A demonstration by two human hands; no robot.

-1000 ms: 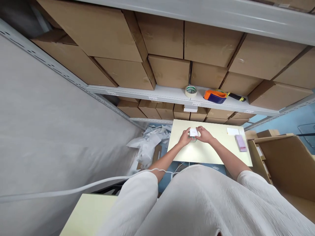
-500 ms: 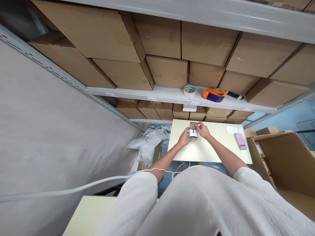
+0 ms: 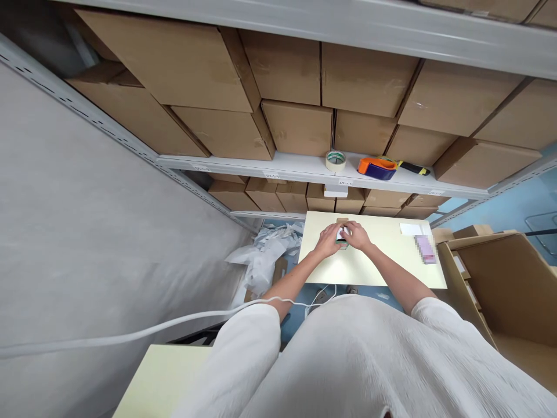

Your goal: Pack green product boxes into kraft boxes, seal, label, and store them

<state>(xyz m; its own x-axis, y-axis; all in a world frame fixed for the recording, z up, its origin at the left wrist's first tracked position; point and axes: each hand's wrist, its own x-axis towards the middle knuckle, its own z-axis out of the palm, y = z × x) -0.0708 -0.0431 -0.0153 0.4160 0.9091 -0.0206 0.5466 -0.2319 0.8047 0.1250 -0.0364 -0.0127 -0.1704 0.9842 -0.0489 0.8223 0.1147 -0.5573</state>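
A small box [image 3: 342,244] with a green edge and a white top stands on the pale yellow table [image 3: 374,267], with a brown cardboard flap raised at its far side. My left hand [image 3: 328,240] is closed around the left side of the box. My right hand [image 3: 357,235] curves over its right side and top, the fingers at the white part. Both hands hide much of the box, and its contents are hard to make out.
White cards [image 3: 411,229] and a blurred pink pack [image 3: 425,249] lie at the table's right. Beyond, a shelf [image 3: 296,165] holds cartons, a tape roll [image 3: 335,161], an orange-blue tool [image 3: 377,168] and a cutter [image 3: 413,168]. An open carton [image 3: 505,278] stands right; a white cable [image 3: 174,324] crosses left.
My right hand has moved from the raised flap down over the top of the box. My left hand has shifted slightly further over the box. The view has shifted slightly.
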